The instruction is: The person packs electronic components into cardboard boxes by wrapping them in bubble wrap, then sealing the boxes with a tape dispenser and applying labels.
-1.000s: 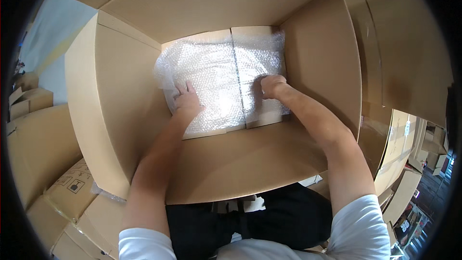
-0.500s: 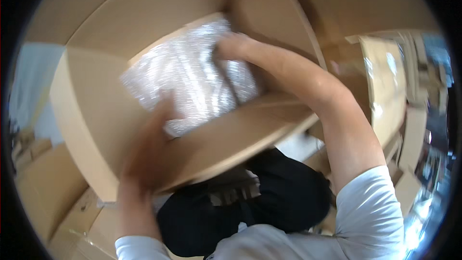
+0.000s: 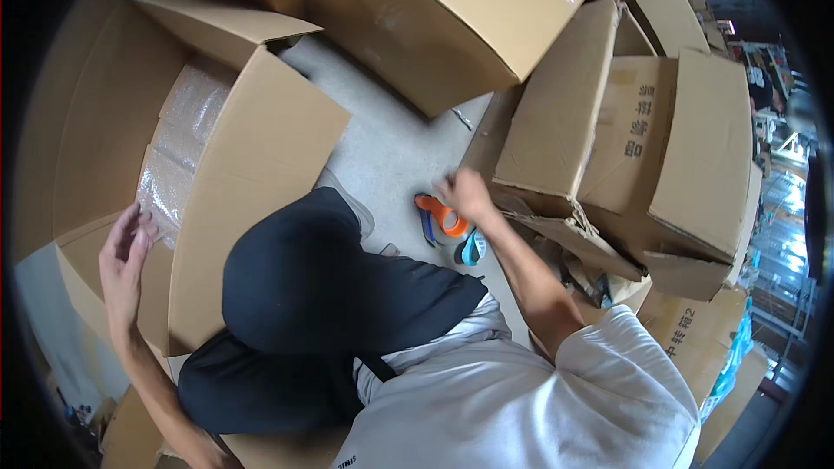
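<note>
My left hand (image 3: 130, 252) is in the big open cardboard box (image 3: 269, 130) at the left, fingers loosely stretched and apart, holding nothing. Its fingertips are beside the clear bubble wrap (image 3: 181, 135) that lies inside the box. Low over the floor, my right hand (image 3: 467, 195) reaches down just above an orange and blue tape dispenser (image 3: 447, 217). Its fingers are bent and blurred, so I cannot tell whether they touch or grip the dispenser. A teal roll of tape (image 3: 472, 247) lies close to the dispenser, below my right hand.
A closed carton (image 3: 452, 9) stands ahead across the grey floor (image 3: 373, 122). To the right is an open carton (image 3: 630, 122) with raised flaps, and another carton (image 3: 682, 321) sits below it. My black-clad knees (image 3: 295, 269) are between the left box and the tape.
The view has swung right, so the box now sits at the left. My right hand has left the bubble wrap and moved to the floor by the tape dispenser; my left stays in the box.
</note>
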### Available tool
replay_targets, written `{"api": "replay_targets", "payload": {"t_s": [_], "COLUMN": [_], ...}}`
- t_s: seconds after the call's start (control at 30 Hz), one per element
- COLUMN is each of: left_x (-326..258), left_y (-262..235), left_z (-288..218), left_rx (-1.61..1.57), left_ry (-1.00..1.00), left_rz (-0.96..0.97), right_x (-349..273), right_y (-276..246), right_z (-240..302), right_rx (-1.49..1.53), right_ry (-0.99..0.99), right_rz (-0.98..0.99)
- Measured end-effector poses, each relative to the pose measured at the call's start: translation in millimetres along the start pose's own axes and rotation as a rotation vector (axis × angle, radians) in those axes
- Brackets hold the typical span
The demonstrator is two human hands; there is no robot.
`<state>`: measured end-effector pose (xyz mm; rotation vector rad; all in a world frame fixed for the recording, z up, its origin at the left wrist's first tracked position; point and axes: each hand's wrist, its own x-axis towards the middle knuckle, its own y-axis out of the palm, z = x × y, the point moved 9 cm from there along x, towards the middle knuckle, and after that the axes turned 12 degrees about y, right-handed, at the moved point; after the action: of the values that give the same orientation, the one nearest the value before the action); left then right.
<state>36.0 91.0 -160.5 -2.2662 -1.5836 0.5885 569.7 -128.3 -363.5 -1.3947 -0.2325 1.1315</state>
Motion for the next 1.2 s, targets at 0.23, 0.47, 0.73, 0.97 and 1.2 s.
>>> {"api": "replay_targets", "payload": {"t_s": [0.23, 0.47, 0.73, 0.97, 1.2], "left_x": [-57, -53, -70, -64, -69], "left_y": [50, 63, 60, 182, 151], "left_z": [-59, -62, -154, -230, -172], "left_rx": [0.144, 0.325, 0.152, 0.098, -0.907], "left_ry": [0.024, -0.051, 0.286, 0.440, 0.208], "left_rz": [0.129, 0.163, -0.283, -0.106, -0.244], "right_x": [-120, -93, -126, -172, -243], "right_y": [110, 147, -66, -190, -205], "right_z": [-144, -239, 21, 220, 280], "right_rx": [0.021, -0.136, 0.495, 0.465, 0.577], "right_ry": [0.549, 0.649, -0.253, -0.800, -1.202], "right_rz": [0.065, 0.142, -0.408, -0.680, -0.164]}}
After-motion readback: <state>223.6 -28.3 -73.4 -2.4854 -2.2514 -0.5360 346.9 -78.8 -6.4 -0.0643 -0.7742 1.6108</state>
